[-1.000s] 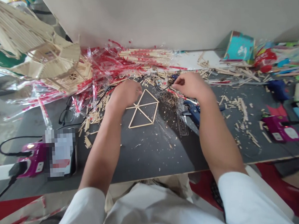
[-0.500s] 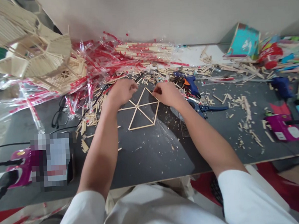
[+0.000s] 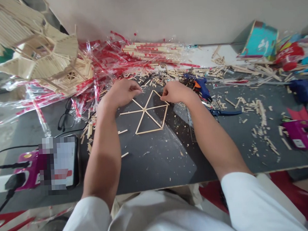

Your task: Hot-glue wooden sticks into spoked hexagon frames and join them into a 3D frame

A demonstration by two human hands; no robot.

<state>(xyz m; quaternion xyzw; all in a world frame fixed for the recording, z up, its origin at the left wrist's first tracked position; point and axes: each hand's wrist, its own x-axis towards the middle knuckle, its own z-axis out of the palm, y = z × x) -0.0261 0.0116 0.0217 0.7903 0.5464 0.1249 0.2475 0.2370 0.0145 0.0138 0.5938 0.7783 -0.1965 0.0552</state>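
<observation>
A flat frame of thin wooden sticks (image 3: 144,109) lies on the dark table (image 3: 156,163), its spokes meeting at one centre, with outer sticks along the right and lower sides. My right hand (image 3: 177,93) is at the frame's upper right corner, fingers pinched on the outer stick's end. Just beyond the upper left spoke, my left hand (image 3: 125,93) hovers with its fingertips pressed together; whatever they hold, if anything, is too small to name. Two short loose sticks (image 3: 124,155) lie beside my left forearm.
Stick offcuts and red-and-clear wrappers (image 3: 102,59) cover the back. A wooden model (image 3: 50,62) stands back left, a phone (image 3: 65,161) front left. Blue cutters (image 3: 226,112) and a blue glue gun (image 3: 202,87) lie right of the frame; purple boxes (image 3: 299,134) flank both sides.
The view has shifted slightly, moving the scene rightward. My left hand has moved a little left relative to the frame. My right hand stays at the upper right corner.
</observation>
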